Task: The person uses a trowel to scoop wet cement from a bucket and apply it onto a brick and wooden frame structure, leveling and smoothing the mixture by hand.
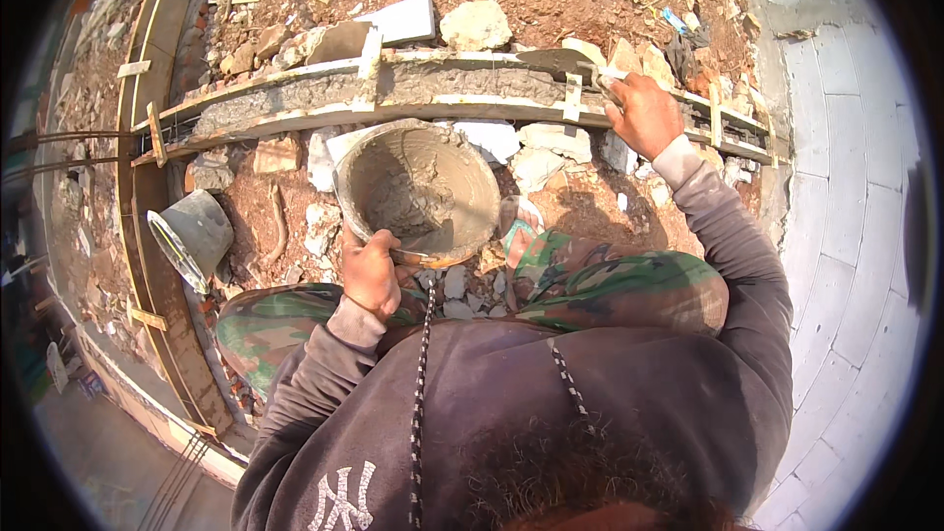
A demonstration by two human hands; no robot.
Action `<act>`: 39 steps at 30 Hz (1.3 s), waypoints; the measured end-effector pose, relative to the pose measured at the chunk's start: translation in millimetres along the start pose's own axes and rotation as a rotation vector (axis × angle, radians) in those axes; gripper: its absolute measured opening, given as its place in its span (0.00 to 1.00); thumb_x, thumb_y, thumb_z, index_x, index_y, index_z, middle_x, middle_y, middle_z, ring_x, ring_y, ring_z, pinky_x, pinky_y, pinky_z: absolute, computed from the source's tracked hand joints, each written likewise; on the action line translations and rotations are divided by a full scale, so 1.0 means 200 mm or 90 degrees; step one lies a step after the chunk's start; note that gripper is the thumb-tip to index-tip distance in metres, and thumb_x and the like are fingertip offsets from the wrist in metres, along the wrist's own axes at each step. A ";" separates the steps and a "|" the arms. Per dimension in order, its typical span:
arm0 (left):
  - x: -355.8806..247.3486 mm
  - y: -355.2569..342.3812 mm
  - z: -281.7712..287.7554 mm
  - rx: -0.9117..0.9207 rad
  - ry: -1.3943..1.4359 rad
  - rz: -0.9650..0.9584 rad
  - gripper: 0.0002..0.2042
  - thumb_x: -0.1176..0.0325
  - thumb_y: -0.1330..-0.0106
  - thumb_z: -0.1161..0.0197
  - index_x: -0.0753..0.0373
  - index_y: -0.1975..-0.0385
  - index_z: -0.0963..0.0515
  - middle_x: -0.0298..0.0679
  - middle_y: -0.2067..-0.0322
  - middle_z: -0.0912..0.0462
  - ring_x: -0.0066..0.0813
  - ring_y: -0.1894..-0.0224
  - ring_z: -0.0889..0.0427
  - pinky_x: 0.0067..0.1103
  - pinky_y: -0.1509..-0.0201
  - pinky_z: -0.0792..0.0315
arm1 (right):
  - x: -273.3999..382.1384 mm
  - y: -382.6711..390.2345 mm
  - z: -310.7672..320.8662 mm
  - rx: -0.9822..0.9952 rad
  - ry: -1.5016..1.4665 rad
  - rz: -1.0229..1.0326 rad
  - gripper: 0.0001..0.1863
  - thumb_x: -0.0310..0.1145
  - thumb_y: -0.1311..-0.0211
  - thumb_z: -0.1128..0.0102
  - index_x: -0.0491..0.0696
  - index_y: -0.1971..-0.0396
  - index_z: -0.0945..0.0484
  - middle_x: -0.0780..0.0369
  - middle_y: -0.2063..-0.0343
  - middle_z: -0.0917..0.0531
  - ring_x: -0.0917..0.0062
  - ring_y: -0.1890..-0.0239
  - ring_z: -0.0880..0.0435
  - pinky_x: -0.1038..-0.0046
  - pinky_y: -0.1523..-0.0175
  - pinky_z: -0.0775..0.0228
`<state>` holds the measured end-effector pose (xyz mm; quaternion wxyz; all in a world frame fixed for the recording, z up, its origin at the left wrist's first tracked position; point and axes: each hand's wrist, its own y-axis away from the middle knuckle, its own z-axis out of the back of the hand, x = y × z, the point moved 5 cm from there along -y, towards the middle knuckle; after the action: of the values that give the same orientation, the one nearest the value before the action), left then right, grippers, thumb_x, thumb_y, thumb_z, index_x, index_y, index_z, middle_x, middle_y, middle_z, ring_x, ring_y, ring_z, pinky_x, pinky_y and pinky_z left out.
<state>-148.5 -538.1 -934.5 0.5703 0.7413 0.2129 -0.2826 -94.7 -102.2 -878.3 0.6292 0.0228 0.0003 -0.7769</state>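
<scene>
My left hand (pixel 371 273) grips the near rim of a mortar-coated bucket (pixel 472 182), tilted toward me with wet grey mortar (pixel 413 205) inside. My right hand (pixel 644 115) is closed around the handle of a trowel (pixel 556 60). Its blade reaches left over the far board of a long wooden form (pixel 462 104). Wet concrete (pixel 285 101) fills much of the trough between the two boards, left of the trowel. Short wooden cleats (pixel 370 69) bridge the boards.
A second bucket (pixel 192 236) lies tipped at the left, beside another wooden form (pixel 147 226). Broken stones (pixel 476 27) and a white block (pixel 401 20) lie beyond the trough on reddish soil. A pale block wall (pixel 846 197) rises at the right. Rods (pixel 84 141) jut in from the left.
</scene>
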 end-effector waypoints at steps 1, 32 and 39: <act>-0.01 0.01 0.01 -0.020 0.012 -0.010 0.28 0.78 0.38 0.50 0.52 0.36 0.41 0.52 0.57 0.25 0.51 0.74 0.14 0.43 0.77 0.15 | 0.04 -0.03 0.04 0.079 0.026 0.013 0.15 0.37 0.41 0.31 0.46 0.58 0.16 0.54 0.63 0.17 0.59 0.55 0.15 0.60 0.51 0.20; -0.01 0.07 0.07 0.063 -0.006 -0.231 0.37 0.85 0.38 0.47 0.66 0.25 0.45 0.44 0.47 0.20 0.29 0.53 0.17 0.23 0.52 0.20 | 0.89 0.03 0.16 0.144 0.022 0.243 0.10 0.35 0.39 0.38 0.48 0.60 0.16 0.53 0.65 0.16 0.57 0.58 0.13 0.56 0.53 0.19; -0.02 0.20 -0.13 0.042 -0.241 -0.354 0.39 0.79 0.40 0.43 0.74 0.25 0.47 0.69 0.30 0.41 0.56 0.23 0.52 0.32 0.22 0.56 | 1.06 0.19 -0.24 0.200 -0.078 0.251 0.14 0.34 0.41 0.40 0.43 0.58 0.19 0.50 0.62 0.14 0.54 0.56 0.12 0.57 0.51 0.19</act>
<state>-121.6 -523.1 -898.6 0.4764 0.6075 0.2878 -0.5667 -99.3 -316.6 -932.4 0.7562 0.0728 -0.1633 -0.6295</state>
